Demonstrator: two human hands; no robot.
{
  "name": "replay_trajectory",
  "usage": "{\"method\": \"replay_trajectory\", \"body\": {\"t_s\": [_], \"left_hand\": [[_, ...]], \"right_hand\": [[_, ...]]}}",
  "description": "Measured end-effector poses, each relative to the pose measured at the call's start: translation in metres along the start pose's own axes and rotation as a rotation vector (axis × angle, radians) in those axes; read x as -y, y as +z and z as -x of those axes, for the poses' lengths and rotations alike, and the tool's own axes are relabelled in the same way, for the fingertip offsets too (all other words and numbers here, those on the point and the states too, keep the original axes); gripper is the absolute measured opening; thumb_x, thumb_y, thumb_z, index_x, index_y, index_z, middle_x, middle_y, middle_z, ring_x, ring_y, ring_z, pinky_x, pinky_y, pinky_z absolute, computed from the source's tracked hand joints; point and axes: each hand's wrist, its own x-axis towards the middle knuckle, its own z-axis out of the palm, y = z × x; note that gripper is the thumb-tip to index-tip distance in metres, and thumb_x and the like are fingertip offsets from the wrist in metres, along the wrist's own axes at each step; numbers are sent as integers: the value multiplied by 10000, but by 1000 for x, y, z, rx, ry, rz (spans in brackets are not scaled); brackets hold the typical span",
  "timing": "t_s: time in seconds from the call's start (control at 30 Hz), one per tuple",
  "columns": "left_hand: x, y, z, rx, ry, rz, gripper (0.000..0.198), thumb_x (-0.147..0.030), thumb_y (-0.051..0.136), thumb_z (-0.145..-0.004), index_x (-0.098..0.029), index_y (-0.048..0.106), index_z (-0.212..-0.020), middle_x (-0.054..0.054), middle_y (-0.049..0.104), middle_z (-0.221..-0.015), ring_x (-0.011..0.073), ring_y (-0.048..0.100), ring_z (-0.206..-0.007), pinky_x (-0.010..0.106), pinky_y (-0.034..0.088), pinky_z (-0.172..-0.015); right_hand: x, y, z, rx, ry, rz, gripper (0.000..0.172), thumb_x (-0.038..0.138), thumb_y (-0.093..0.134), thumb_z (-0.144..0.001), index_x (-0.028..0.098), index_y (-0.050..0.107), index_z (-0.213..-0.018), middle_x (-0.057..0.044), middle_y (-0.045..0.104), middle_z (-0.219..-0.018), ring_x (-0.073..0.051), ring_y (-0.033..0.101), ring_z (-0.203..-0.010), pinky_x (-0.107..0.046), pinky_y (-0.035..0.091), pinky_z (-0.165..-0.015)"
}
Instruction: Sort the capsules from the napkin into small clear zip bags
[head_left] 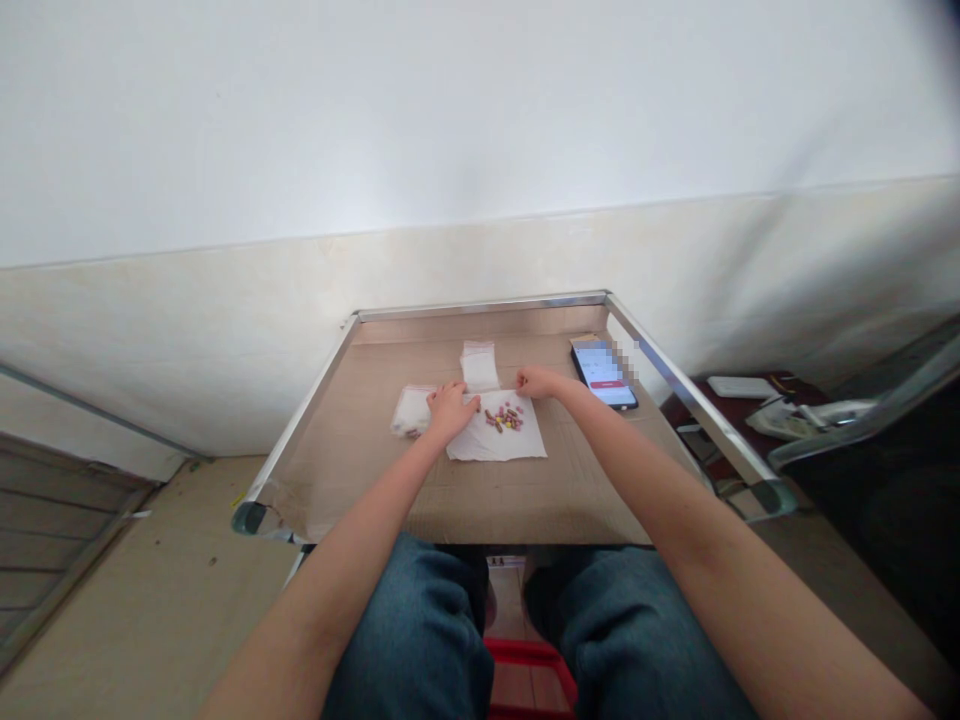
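Note:
Several capsules and pills [505, 418] in pink, yellow and brown lie loose on a white sheet of paper [495, 447]. My left hand [448, 410] rests on the sheet's left side, its thumb spread away from its fingers and nothing visible in it. Beside it on the left is a small pile of clear plastic bags [411, 412], with something pinkish at its lower edge. Beyond the paper lies another white packet or stack of bags [479, 366]. At the sheet's far right corner my right hand [534, 382] is closed, fingertips together; what they hold is hidden.
Cardboard [337, 440] lines the metal-framed table [480, 303] against the wall. A phone [604, 374] with a lit screen lies at the right. To the right of the table, a dark low stand [739, 460] carries a white box [742, 387]. A red stool [529, 652] shows below.

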Motion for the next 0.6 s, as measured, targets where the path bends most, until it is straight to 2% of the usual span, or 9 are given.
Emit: {"method": "replay_trajectory", "body": {"t_s": [0.13, 0.3, 0.6], "left_hand": [[1, 1, -1, 17, -10, 45, 448, -444, 475, -744, -232, 529, -1134, 71, 553, -1167, 252, 466, -1081, 414, 323, -898], [1, 3, -1, 6, 9, 79, 443, -429, 476, -741, -232, 530, -1135, 79, 561, -1155, 262, 477, -1071, 443, 319, -902], [-1, 2, -2, 15, -2, 84, 442, -413, 496, -725, -223, 546, -1121, 77, 570, -1150, 266, 480, -1071, 442, 323, -901]], "right_hand": [[0, -2, 2, -50, 30, -8, 247, 228, 555, -680, 164, 651, -899, -97, 660, -926, -205, 601, -802, -244, 394, -610], [7, -2, 3, -143, 27, -44, 286, 274, 510, -744, 180, 628, -987, -87, 644, -995, -192, 591, -862, -233, 397, -653], [28, 7, 0, -212, 31, -142, 265, 314, 526, -745, 162, 664, -914, -89, 666, -927, -182, 602, -799, -222, 393, -625]]}}
